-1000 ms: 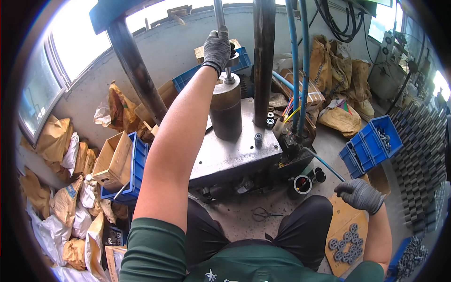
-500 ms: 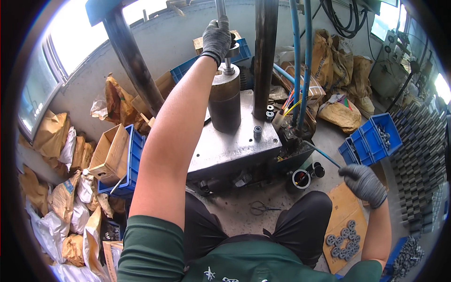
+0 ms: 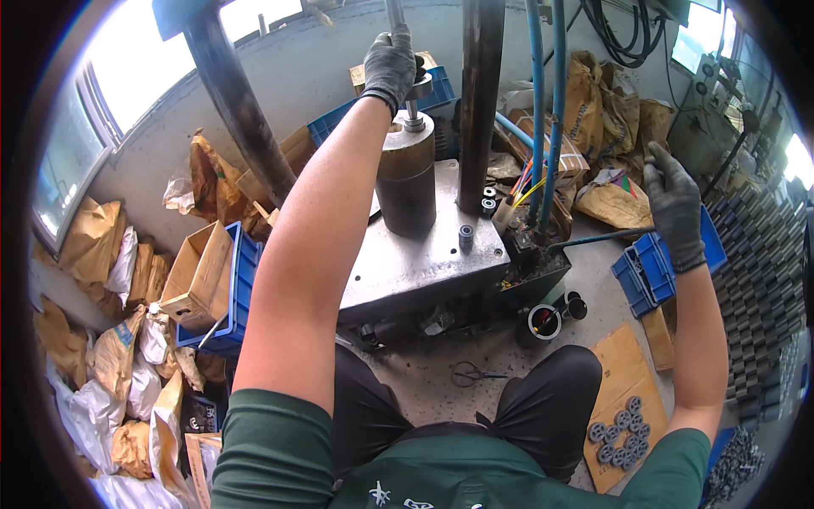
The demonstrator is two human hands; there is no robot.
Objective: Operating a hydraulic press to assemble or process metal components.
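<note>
My left hand (image 3: 392, 69), in a grey glove, reaches far forward and is closed on a round metal collar (image 3: 421, 88) at the press's vertical rod; its fingers partly hide the part. Below it, a metal shaft (image 3: 412, 114) stands in the top of a thick steel cylinder (image 3: 407, 182) on the steel press table (image 3: 381, 273). My right hand (image 3: 676, 204), gloved too, is raised at the right with its fingers stretched upward. A long thin lever (image 3: 606, 237) meets the side of that hand near the palm, and the fingers are not wrapped round it.
Small bearing-like parts (image 3: 465, 237) stand on the table's right side. Dark steel columns (image 3: 481, 110) and blue hoses (image 3: 555, 110) rise behind. Blue bins (image 3: 642, 273) sit at right, beside cardboard with several ribbed wheels (image 3: 623, 434). A wooden box (image 3: 197, 276) and sacks crowd the left.
My right hand has moved up and away from me, and its closed grip on the lever has opened. The lever's end has swung upward with it. My left hand stays in place.
</note>
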